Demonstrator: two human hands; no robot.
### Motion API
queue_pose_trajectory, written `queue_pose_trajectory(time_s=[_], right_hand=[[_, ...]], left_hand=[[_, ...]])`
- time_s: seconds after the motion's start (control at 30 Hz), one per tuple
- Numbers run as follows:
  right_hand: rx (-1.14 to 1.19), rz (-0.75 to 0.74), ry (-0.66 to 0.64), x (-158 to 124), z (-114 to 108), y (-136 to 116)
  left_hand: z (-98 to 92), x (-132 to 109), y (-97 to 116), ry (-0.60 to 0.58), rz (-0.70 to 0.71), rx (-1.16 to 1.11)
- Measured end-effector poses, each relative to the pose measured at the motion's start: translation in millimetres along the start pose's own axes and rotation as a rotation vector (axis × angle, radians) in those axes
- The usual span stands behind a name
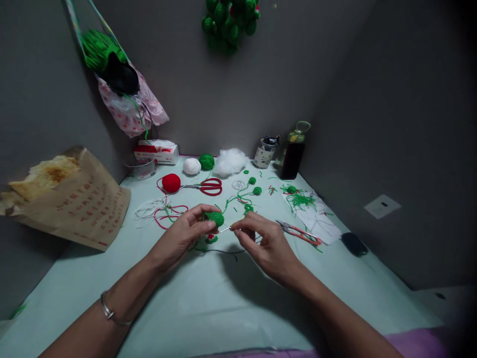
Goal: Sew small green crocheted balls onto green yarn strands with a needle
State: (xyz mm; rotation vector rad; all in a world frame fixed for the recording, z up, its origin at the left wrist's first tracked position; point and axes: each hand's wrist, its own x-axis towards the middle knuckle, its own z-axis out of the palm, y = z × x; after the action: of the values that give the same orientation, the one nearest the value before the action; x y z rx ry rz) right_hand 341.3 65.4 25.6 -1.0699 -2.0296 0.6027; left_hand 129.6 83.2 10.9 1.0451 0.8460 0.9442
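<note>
My left hand pinches a small green crocheted piece between thumb and fingers above the middle of the table. In my right hand is a thin metal crochet hook, gripped near its handle, its tip pointing left toward the green piece. Whether the tip touches the piece I cannot make out. Just below my left fingertips lies a small red, white and green crocheted piece. A dark cord runs along the table beneath both hands. Part of the hook's handle is hidden by my right fingers.
Red-handled scissors lie beside a red yarn ball. White yarn, green yarn and stuffing sit behind. Orange-handled snips are at right, near a phone. A paper food bag leans at left.
</note>
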Motion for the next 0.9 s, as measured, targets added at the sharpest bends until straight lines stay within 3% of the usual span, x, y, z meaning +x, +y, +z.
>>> queue_pose_trajectory(time_s=[0.1, 0.4, 0.63, 0.83, 0.9], right_hand=[[-0.006, 0.004, -0.028, -0.4, 1.2, -0.4], [0.284, 0.131, -0.031, -1.3, 9.1, 5.7], [0.348, 0.171, 0.031, 1.7, 7.4, 7.0], [0.365, 0.197, 0.076, 2.7, 7.0, 9.5], [0.374, 0.191, 0.093, 2.6, 7.6, 9.2]], left_hand=[[0.5, 1.4, -2.0, 0.015, 0.043, 0.072], [12.2, -2.1, -5.9, 0.015, 0.115, 0.082], [1.6, -4.8, 2.4, 0.215, 0.208, 0.335], [0.3, -8.7, 19.0, 0.204, 0.202, -0.326], [2.4, -9.0, 18.4, 0.162, 0.185, -0.381]])
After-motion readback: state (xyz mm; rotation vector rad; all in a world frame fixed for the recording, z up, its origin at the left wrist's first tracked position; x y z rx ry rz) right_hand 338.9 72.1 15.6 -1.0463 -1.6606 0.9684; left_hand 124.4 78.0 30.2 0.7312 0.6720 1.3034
